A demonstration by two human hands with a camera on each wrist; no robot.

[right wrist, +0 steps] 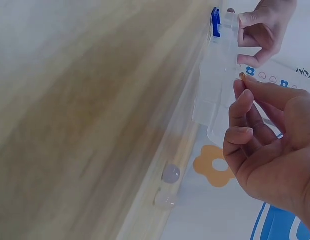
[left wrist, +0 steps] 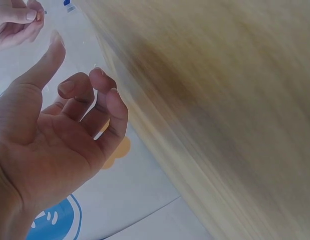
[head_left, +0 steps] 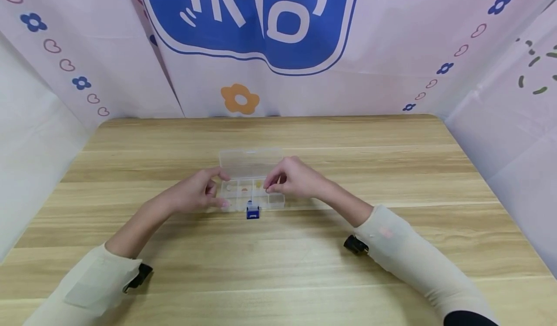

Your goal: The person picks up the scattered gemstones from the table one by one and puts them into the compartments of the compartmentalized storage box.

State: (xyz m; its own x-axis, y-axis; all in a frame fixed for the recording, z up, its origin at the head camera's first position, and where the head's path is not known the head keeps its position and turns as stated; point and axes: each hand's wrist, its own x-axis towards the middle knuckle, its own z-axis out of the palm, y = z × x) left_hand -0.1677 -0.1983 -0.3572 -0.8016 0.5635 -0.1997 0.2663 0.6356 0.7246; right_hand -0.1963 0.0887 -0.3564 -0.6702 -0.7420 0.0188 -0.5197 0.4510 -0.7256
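Observation:
A clear plastic compartment box [head_left: 231,193] lies on the table, its transparent lid [head_left: 250,164] raised at the back. Small pieces lie in several compartments, among them a reddish one [head_left: 244,189] and a yellow one [head_left: 258,184]. My left hand [head_left: 193,190] holds the box's left end between thumb and forefinger; its other fingers curl loosely in the left wrist view. Over the right-hand compartments, my right hand [head_left: 296,178] pinches a tiny orange-brown piece [right wrist: 242,76] between thumb and forefinger. A blue latch [head_left: 253,213] is at the box's front.
The wooden table [head_left: 278,258] extends around the box. Behind it hangs a white printed cloth [head_left: 348,91]. Two translucent round pieces, one of them a bead-like dome [right wrist: 171,173], show near the table's edge in the right wrist view. Black clips [head_left: 356,244] are on both sleeves.

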